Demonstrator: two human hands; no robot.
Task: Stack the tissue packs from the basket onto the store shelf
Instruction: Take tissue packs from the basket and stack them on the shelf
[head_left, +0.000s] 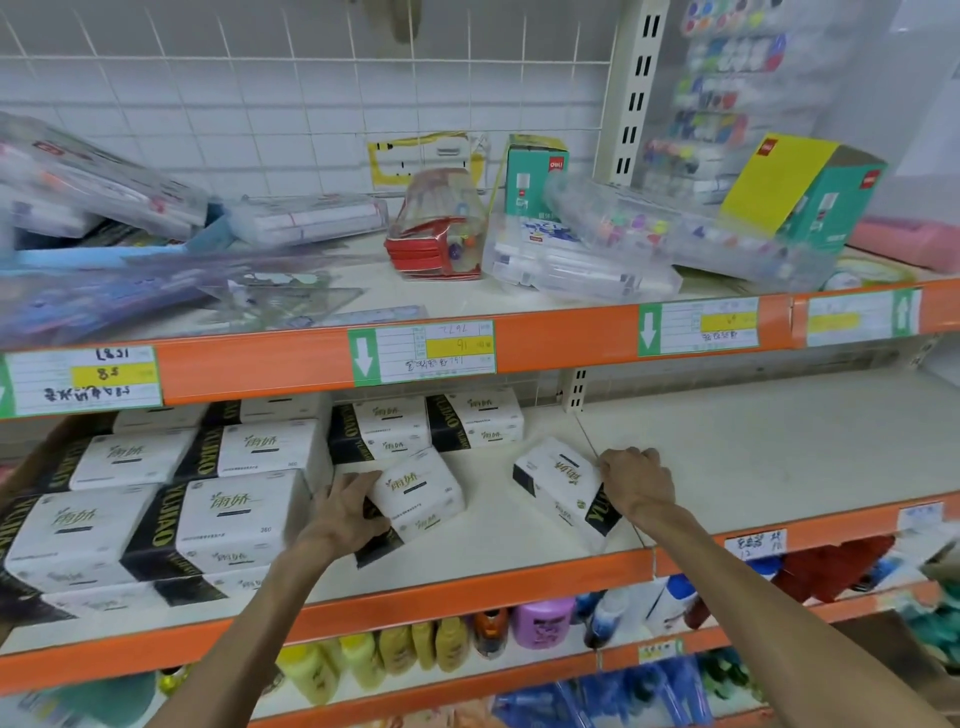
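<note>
Two white-and-black tissue packs lie tilted on the middle shelf (753, 441). My left hand (343, 512) grips the left pack (421, 493) by its near black end. The right pack (561, 480) is held at its right side by my right hand (631, 480), fingers curled over its edge. Stacked tissue packs (208, 499) fill the shelf's left part, two layers high, and more packs (431, 423) stand in a row at the back. The basket is out of view.
The upper shelf (545, 338) with its orange edge and price labels hangs close above, loaded with stationery boxes and clear cases. Bare shelf board stretches to the right of my right hand. Bottles (540, 621) and other goods fill the shelf below.
</note>
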